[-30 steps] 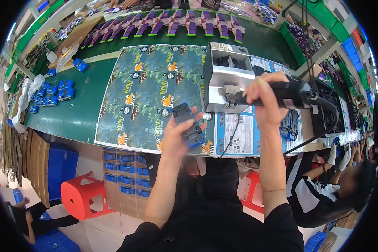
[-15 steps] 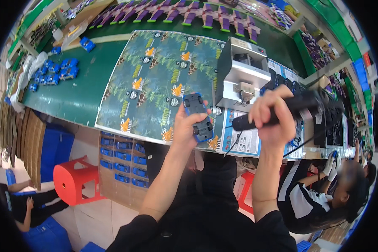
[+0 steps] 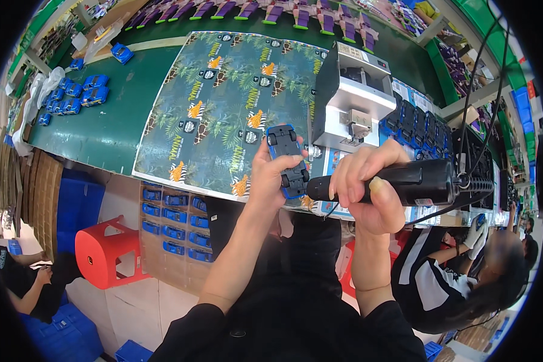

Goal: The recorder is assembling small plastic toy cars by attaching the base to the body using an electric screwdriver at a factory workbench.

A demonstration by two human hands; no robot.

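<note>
My left hand (image 3: 270, 178) is closed around a blue toy car (image 3: 288, 158), turned so its black underside and wheels face up. The thumb lies across the middle of the underside. My right hand (image 3: 371, 184) grips a black electric screwdriver (image 3: 419, 182) held sideways, its tip end pointing left, close to the lower end of the car. Whether the tip touches the car, I cannot tell. A cord runs up from the tool's back end. Just beyond my hands stands a silver box-shaped machine (image 3: 356, 99) on the bench.
Printed animal-pattern sheets (image 3: 217, 108) cover the bench in front of me. Several blue toy cars (image 3: 72, 96) stand at the left; dark-bottomed ones (image 3: 413, 123) are lined up right of the machine. A red stool (image 3: 105, 253) stands lower left. A co-worker (image 3: 458, 277) sits close on the right.
The screwdriver in my right hand has come down and left, nearer the car, and its cord now hangs from above. My left hand still holds the car in about the same place.
</note>
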